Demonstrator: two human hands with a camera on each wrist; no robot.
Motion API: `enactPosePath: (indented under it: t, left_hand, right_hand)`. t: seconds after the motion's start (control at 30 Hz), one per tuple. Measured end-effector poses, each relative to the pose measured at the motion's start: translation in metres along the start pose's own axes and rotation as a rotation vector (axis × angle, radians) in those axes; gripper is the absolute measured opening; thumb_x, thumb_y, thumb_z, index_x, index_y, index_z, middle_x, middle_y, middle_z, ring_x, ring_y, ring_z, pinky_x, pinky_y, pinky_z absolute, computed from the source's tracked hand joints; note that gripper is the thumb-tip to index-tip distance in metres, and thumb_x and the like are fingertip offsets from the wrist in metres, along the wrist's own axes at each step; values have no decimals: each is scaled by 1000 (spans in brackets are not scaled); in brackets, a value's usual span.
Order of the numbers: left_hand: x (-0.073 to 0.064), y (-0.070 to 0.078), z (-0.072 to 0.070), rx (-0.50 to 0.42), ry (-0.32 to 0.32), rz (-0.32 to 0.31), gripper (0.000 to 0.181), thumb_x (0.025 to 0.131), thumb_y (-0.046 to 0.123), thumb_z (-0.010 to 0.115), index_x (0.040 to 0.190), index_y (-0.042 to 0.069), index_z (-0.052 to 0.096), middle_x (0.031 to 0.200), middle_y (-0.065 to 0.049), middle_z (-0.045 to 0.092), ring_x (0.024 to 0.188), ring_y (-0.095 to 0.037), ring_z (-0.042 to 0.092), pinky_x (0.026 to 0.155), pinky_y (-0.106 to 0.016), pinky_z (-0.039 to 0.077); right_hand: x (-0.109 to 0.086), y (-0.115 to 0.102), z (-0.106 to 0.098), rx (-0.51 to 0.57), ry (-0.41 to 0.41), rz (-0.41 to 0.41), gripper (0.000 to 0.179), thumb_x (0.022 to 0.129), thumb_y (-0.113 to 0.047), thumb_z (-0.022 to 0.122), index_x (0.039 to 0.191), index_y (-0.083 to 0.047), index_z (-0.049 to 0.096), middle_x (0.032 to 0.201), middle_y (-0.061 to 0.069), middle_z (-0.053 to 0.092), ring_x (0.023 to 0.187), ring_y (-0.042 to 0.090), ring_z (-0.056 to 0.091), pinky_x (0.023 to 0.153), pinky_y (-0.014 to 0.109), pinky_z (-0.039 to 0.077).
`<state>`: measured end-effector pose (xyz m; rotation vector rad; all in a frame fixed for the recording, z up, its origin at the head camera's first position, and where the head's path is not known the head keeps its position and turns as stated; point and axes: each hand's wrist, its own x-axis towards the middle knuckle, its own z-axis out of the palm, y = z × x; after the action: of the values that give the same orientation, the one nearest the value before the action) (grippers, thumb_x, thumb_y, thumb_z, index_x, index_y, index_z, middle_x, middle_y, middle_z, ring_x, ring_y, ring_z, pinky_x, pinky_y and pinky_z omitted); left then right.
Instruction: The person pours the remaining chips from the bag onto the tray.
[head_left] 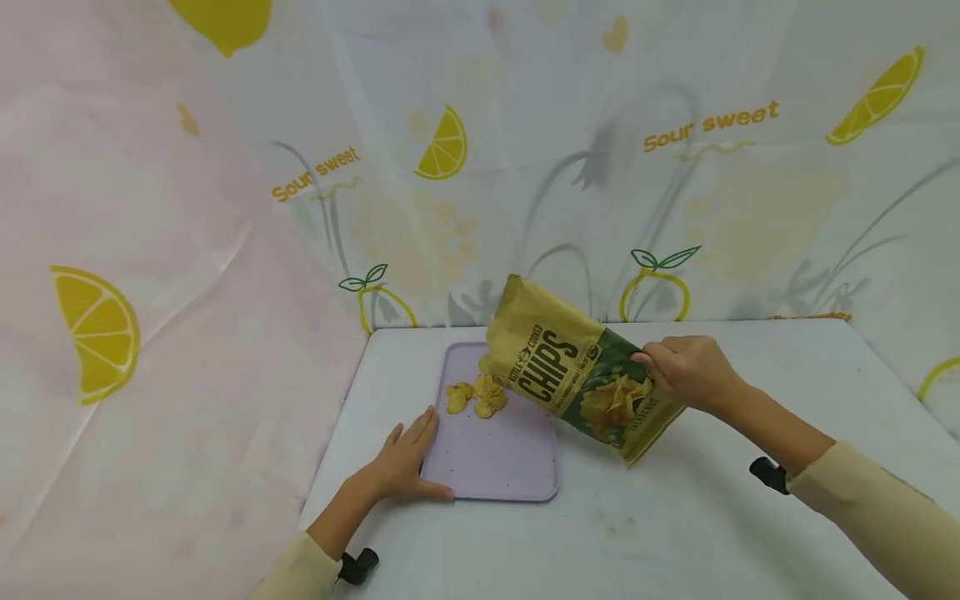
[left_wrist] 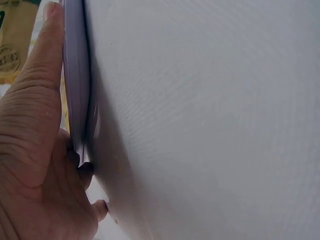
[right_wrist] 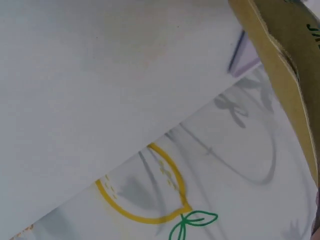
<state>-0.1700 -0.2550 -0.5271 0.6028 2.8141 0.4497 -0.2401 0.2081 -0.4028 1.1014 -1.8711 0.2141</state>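
Note:
My right hand grips the lower end of a tan and green bag of chips, which is tilted with its top end over a purple tray. Several potato chips lie in the tray's upper part, some partly hidden by the bag. At the tray's lower left corner, my left hand rests against the rim with its fingers spread and fairly straight. The left wrist view shows its thumb along the tray's side. In the right wrist view the bag's edge fills the right side.
The tray stands on a white table. Behind it hangs a white cloth printed with lemons, and a pinkish cloth covers the left side. Small dark specks dot the tray. Each wrist bears a black device.

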Motion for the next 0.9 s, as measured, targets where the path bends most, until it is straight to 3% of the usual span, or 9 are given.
enactPosePath:
  t: [0.27,0.5,0.73,0.9]
  left_hand:
    - [2,-2,3,14,-2,8,135,67,77,72,157,-1,9,166,-17,8,154,-30,12,120,-63,9]
    - [2,-3,1,5,-9,8,136,67,77,72,157,-2,9,166,-18,7,154,-32,12,119,-63,9]
    - [1,-1,-2,11,-9,-3,135,67,75,74,157,-2,9,166,-18,8,154,-32,13,120,-62,9]
    - [0,1,-3,-14,-9,-5,135,67,74,75,157,-2,9,166,-19,8,154,-33,13,120,-63,8]
  right_hand:
    - [0,-3,-4,-4,-35,-25,55,109,-39,32,60,-14,37,48,-12,20,51,-4,9,40,16,11]
    - [1,-6,-4,8,73,15,55,108,-37,35,59,-14,34,49,-11,20,47,-2,11,39,17,12]
    - [2,-12,2,4,6,-19,54,108,-38,33,60,-13,37,46,-9,24,44,-1,16,38,18,15]
    - [0,-11,0,-23,24,-10,55,109,-38,33,60,-13,38,45,-8,27,41,2,20,38,19,16]
